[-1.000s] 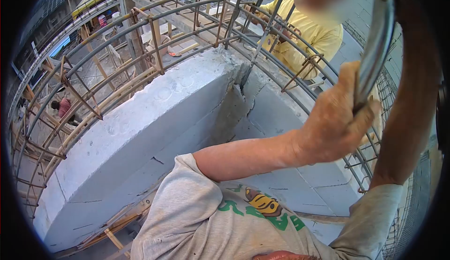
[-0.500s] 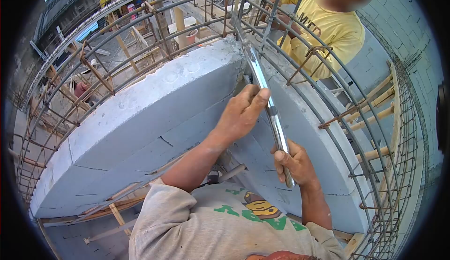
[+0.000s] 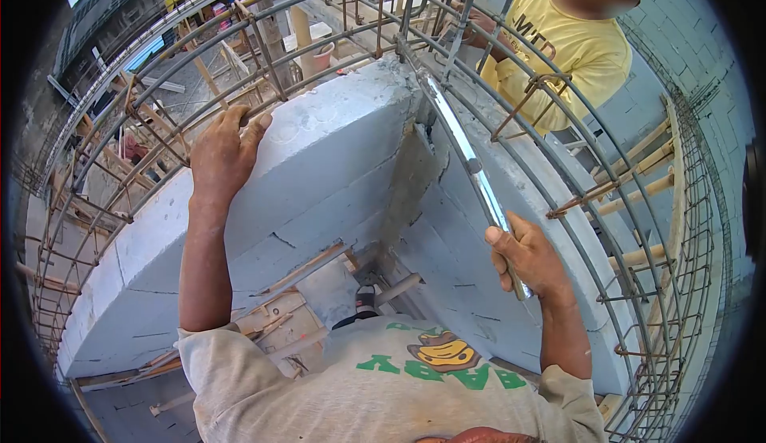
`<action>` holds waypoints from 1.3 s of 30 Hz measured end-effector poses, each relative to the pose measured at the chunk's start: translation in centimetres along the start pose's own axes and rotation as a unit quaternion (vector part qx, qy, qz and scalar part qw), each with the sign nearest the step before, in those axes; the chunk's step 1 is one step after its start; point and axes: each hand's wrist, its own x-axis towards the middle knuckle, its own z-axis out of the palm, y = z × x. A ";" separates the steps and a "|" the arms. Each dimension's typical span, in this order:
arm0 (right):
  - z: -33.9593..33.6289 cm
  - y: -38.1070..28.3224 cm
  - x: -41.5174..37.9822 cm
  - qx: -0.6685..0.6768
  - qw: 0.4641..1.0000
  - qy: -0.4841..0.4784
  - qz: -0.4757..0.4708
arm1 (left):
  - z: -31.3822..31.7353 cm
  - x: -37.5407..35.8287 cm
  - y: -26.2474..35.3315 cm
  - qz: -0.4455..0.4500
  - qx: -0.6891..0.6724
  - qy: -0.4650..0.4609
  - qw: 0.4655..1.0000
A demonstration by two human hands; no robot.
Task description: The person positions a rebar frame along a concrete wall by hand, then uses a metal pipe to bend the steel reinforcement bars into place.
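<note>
In my right hand (image 3: pixel 533 258), the fingers are wrapped round the lower end of a shiny metal pipe (image 3: pixel 471 160). It slants up and away, and its far end reaches the steel bars at the wall corner; how it meets them is hard to make out. My left hand (image 3: pixel 226 152) is at the top edge of the pale block wall (image 3: pixel 295 144), its curled fingers closed over a curved rebar (image 3: pixel 315 85) of the reinforcement cage.
Rebar cages curve along both walls, with a right-hand cage bar (image 3: pixel 586 263) near my right arm. Across the corner stands a person in a yellow shirt (image 3: pixel 550 44), hands among the bars. Below me are timber pieces (image 3: pixel 271 315) and my foot (image 3: pixel 365 298).
My left hand has let go of the pipe and moved left onto the rebar. My right hand, still gripping the pipe, has shifted slightly right and up.
</note>
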 end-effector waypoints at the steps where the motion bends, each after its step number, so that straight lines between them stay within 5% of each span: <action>1: -0.2 -0.1 -0.1 0.002 1.000 -0.007 0.008 | 0.1 -0.2 -0.3 0.025 -0.016 0.018 0.999; 5: -1.5 -1.9 -0.6 -0.001 0.999 -0.032 0.021 | -1.9 -2.0 0.4 0.128 -0.056 0.214 0.967; 9: -0.5 -2.9 -1.2 0.039 0.994 -0.084 -0.053 | -4.5 -5.8 -4.1 -0.062 -0.104 0.512 0.851; 13: 3.6 -2.5 -2.2 0.165 0.984 -0.055 -0.030 | -4.9 -5.8 -9.7 -0.165 0.010 0.292 0.942; 17: 5.2 -3.6 -3.0 0.265 0.961 -0.076 0.010 | -4.9 -4.4 -12.8 -0.110 0.018 0.015 0.994; 23: 5.6 -2.6 -3.5 0.459 0.870 -0.177 0.020 | -3.9 -3.6 -12.4 0.025 0.011 0.017 0.999; 28: 6.0 -1.3 -3.7 0.523 0.805 -0.278 0.043 | -4.7 -3.0 -9.8 -0.065 0.092 -0.040 0.993; 32: 7.3 -2.3 -3.9 0.505 0.826 -0.240 0.065 | -3.2 -2.9 -8.1 -0.105 0.079 0.031 0.991; 39: 11.7 -4.0 -3.5 0.455 0.862 -0.191 0.116 | -3.0 -2.9 -8.0 -0.182 0.100 -0.004 0.978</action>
